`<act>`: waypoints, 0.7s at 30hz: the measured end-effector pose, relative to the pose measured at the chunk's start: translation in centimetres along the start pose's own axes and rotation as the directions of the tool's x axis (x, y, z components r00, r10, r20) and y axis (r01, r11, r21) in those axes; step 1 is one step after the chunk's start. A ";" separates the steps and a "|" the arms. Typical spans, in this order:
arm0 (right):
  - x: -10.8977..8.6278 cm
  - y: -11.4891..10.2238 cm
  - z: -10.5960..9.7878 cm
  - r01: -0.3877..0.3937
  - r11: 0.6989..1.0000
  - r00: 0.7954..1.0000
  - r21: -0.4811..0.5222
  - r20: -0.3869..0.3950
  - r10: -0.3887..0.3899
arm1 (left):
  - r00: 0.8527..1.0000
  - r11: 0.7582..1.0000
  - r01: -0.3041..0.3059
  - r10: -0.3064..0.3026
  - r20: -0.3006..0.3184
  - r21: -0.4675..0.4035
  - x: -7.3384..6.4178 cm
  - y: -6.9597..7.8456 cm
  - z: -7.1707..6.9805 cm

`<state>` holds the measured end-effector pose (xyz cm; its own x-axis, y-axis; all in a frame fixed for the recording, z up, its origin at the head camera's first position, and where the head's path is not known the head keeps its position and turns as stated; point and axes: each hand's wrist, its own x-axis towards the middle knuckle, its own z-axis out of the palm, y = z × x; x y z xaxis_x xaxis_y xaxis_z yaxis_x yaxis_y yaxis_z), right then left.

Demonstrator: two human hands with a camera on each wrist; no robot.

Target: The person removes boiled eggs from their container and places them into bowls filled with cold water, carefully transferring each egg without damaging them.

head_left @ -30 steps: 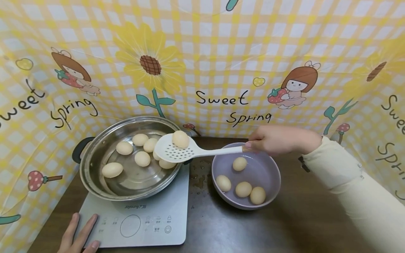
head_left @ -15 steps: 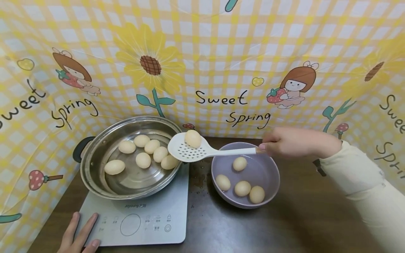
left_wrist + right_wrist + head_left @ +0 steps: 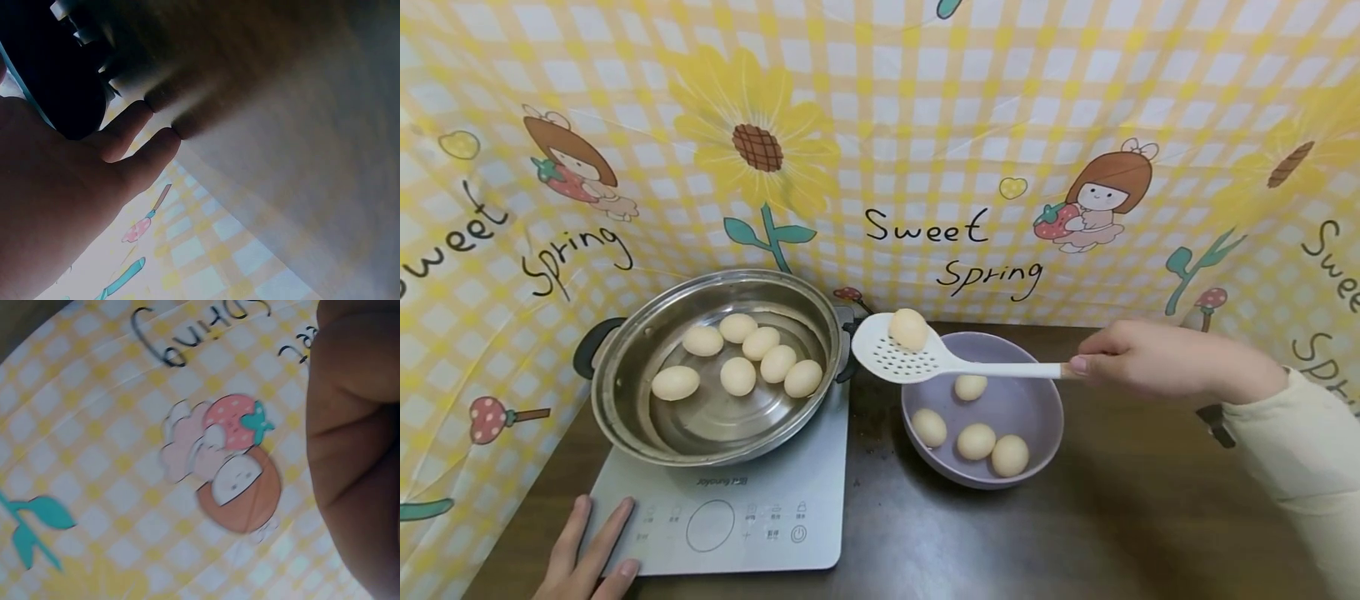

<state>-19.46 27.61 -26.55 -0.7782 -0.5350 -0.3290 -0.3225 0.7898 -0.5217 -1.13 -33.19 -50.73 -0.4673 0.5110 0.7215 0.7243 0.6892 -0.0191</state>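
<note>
In the head view my right hand point(image 3: 1172, 360) grips the handle end of a white slotted skimmer point(image 3: 895, 360). One egg point(image 3: 908, 330) rides on its perforated head, above the gap between pot and bowl and over the bowl's left rim. Several eggs lie in the purple bowl point(image 3: 1037, 417); the skimmer handle partly covers one of them. A steel pot point(image 3: 715, 454) holds several more eggs point(image 3: 738, 377) in shallow water. My left hand point(image 3: 583, 558) rests with straight fingers on the left front corner of the induction cooker point(image 3: 775, 554). Only part of the right hand point(image 3: 356, 450) shows in the right wrist view.
Black side handles point(image 3: 597, 346) stick out from the pot, which stands on the cooker. The dark wooden table point(image 3: 1120, 517) runs in front of and right of the bowl. A yellow checked cloth point(image 3: 895, 150) with printed figures hangs behind and at both sides.
My right hand has moved right, carrying the skimmer and its egg from above the pot's right side to the bowl's left rim. The left hand has stayed on the cooker.
</note>
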 end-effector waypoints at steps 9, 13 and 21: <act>-3.5 4.5 1.2 -0.059 0.998 0.996 -0.014 -0.064 0.058 | 0.998 1.000 -0.010 0.012 0.062 -0.021 0.1 0.0 -0.6; -4.6 6.4 1.9 -0.047 0.998 0.996 -0.036 -0.075 0.045 | 0.996 1.000 -0.015 0.016 0.086 -0.019 0.3 0.0 -0.7; -5.8 8.4 3.6 -0.077 0.997 0.993 -0.020 -0.096 0.075 | 0.997 1.000 -0.004 0.006 0.078 -0.026 0.3 0.2 -0.8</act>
<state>-15.69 36.25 -31.85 -0.8481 -0.4432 -0.2904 -0.2724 0.8348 -0.4785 -0.70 -33.30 -49.95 -0.5009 0.5541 0.6649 0.7391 0.6736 -0.0046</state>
